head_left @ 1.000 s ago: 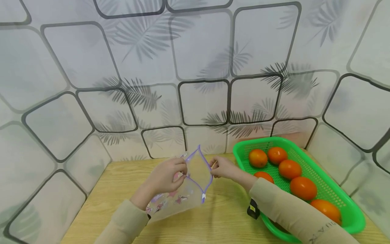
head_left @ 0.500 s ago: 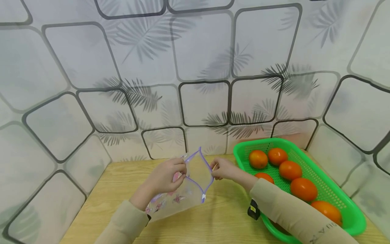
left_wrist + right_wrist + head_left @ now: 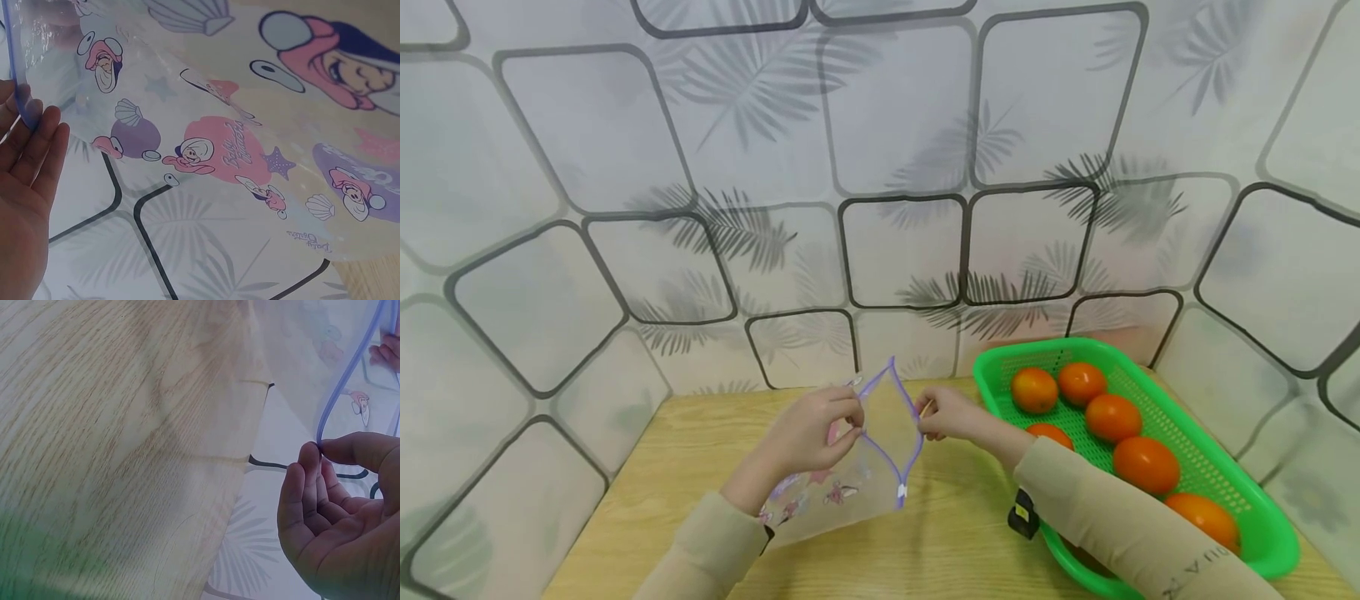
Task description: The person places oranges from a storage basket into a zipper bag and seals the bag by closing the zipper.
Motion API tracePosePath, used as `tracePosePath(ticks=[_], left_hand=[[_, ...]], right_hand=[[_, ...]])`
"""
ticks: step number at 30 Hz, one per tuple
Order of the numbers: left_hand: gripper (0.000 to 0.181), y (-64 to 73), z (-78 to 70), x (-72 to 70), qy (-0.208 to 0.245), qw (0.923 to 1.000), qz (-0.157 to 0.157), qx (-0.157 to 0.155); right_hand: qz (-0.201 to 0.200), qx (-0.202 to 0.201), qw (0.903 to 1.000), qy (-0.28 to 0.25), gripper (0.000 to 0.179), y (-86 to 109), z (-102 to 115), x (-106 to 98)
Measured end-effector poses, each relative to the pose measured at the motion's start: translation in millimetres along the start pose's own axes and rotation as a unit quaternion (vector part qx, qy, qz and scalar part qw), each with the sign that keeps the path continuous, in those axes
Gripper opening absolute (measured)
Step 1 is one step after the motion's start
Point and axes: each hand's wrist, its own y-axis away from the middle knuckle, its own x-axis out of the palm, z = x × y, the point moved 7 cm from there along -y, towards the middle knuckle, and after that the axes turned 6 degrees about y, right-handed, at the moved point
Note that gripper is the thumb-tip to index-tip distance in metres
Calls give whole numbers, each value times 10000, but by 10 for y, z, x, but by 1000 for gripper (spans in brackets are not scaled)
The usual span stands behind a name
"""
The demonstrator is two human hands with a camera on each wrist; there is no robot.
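A clear plastic zip bag [image 3: 838, 492] printed with cartoon figures and shells is held up over the table, its mouth spread into a diamond. My left hand [image 3: 814, 432] pinches the purple zip edge on one side. On the opposite side my right hand [image 3: 951, 414] pinches the other edge between thumb and fingers, as the right wrist view shows at the purple strip [image 3: 340, 390]. A white slider [image 3: 902, 491] sits at the near corner of the mouth. Pink and purple prints [image 3: 231, 150] cover the bag's side in the left wrist view; no contents show through it.
To the right stands a green plastic basket [image 3: 1262, 533] with several orange-red round fruits [image 3: 1146, 465], partly under my right forearm. The wooden table [image 3: 700, 446] meets a patterned backdrop [image 3: 902, 250] behind and at both sides.
Both hands keep their pinch on the bag's edges, and its mouth stays spread. Only a slight shift of the view shows; the basket and fruits stay where they were.
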Motion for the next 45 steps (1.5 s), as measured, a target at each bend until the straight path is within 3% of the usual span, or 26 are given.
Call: tracePosePath(ticks=[14,24,37,41,45], left_hand=[[17,-70,-39,78,334,9993,18,176],[17,-77,-26,101,235,9994,30,258],[16,-77,-37,131,199,9995,90,243],[15,-77,-33,141,202,9995,135,222],[15,-85,-42,134,198,9995,140,215]], right_hand=[[70,20,10000,-27,13,13,-20,-3],[80,-160,9998,94,10,74,73,-90],[110,-352,9935,1080,9,231,119,-342],[86,-455,9843,1704,7,290,135,-386],[-85,-618,9680,2430,7,359,176,-426]])
